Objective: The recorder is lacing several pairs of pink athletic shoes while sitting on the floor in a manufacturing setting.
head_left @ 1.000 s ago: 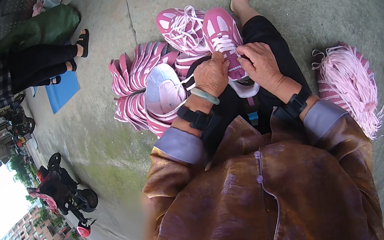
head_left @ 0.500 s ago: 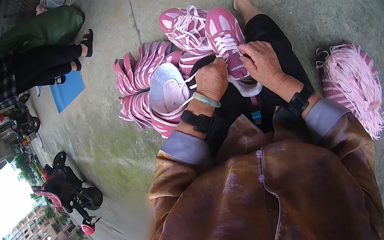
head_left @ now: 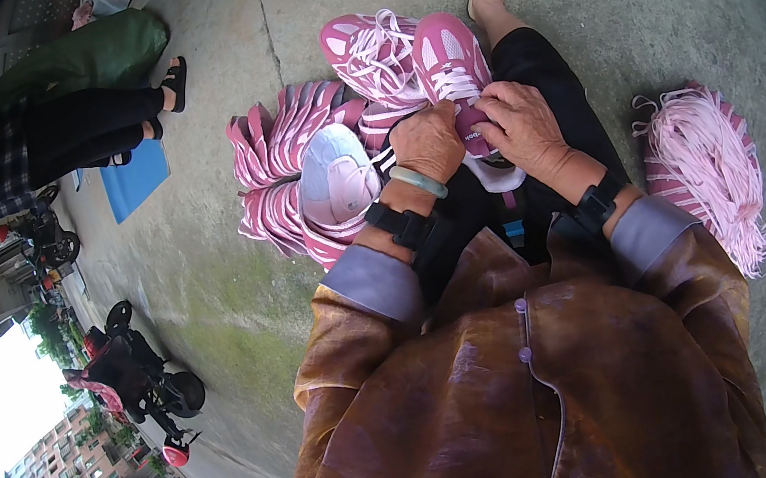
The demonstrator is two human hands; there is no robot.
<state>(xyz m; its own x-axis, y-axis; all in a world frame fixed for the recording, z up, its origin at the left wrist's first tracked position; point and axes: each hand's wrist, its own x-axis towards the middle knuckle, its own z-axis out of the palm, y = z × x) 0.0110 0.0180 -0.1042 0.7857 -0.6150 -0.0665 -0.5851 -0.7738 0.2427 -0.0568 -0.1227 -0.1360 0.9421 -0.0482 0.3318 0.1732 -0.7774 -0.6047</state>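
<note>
A pink sneaker upper (head_left: 446, 44) with white laces (head_left: 453, 83) lies across my lap, its toe pointing away from me. My left hand (head_left: 428, 143) is closed at the left eyelet edge, pinching the shoelace; its fingertips are partly hidden. On the other side, my right hand (head_left: 526, 126) grips the edge of the upper, thumb over the dark pink tongue (head_left: 474, 130). Just left of it, a second laced pink upper (head_left: 367, 51) rests on the pile. Beside my left wrist stands an upper with a pale blue lining (head_left: 331, 172).
Nested pink uppers (head_left: 280, 140) are stacked on the concrete at left. A bundle of pale pink laces (head_left: 704, 160) lies over striped pieces at right. Further left are a person in black trousers (head_left: 90, 121), a blue mat (head_left: 137, 182), a green sack (head_left: 84, 58) and a parked scooter (head_left: 147, 375).
My left hand has shifted slightly right and turned over the eyelet edge. The lace trailing from it to the left no longer shows. My right hand stays on the upper, fingers slightly more bent.
</note>
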